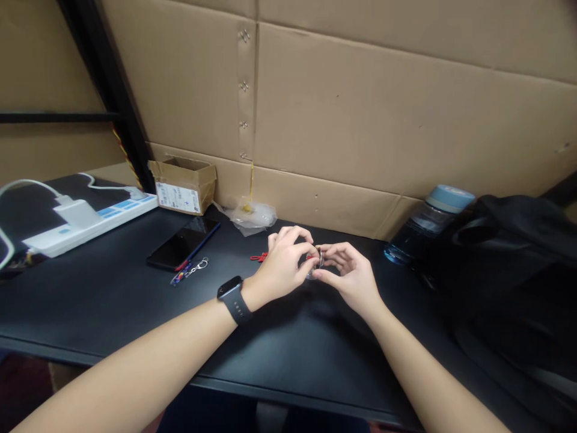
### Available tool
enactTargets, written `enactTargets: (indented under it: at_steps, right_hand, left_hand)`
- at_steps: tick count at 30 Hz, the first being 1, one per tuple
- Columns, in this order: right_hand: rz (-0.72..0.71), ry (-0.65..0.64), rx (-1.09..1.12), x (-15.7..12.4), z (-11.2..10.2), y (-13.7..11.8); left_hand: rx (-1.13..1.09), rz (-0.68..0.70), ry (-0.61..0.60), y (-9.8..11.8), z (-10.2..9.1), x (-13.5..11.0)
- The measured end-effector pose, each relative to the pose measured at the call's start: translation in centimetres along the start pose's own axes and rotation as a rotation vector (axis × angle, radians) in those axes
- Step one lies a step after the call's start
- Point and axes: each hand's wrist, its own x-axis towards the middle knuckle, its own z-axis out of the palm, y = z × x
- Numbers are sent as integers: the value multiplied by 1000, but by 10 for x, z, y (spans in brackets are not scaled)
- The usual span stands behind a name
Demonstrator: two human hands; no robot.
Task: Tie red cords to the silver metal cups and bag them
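Note:
Above the black desk, my left hand (288,261) and my right hand (351,276) meet, fingers curled around one small item with a thin silvery ring (320,258). Between the fingertips there are also bits of red and something clear; its exact kind is mostly hidden. Both hands are closed on it, thumbs facing each other. A small red piece (259,257) with a loop lies just left of my left hand, partly behind it. Farther left lies a keychain (189,270) with a blue and red strap and a silvery clasp, beside a dark phone (184,243).
At the left stands a white power strip (108,219) with plugs and cables. A small open cardboard box (183,186) and a crumpled clear plastic bag (252,216) sit against the cardboard wall (383,108). To the right are a blue-lidded bottle (428,225) and a black bag (509,288).

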Motion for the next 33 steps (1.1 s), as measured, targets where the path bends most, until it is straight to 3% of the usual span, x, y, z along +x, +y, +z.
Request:
enactTargets:
  at_steps: [16,33]
  right_hand:
    - [124,-40,-21,1,2,-3]
    - [40,-134,-171,3,-10,-4]
  left_hand:
    - [175,196,-29,2,-6,-1]
    - [201,137,-31,-1,-8,1]
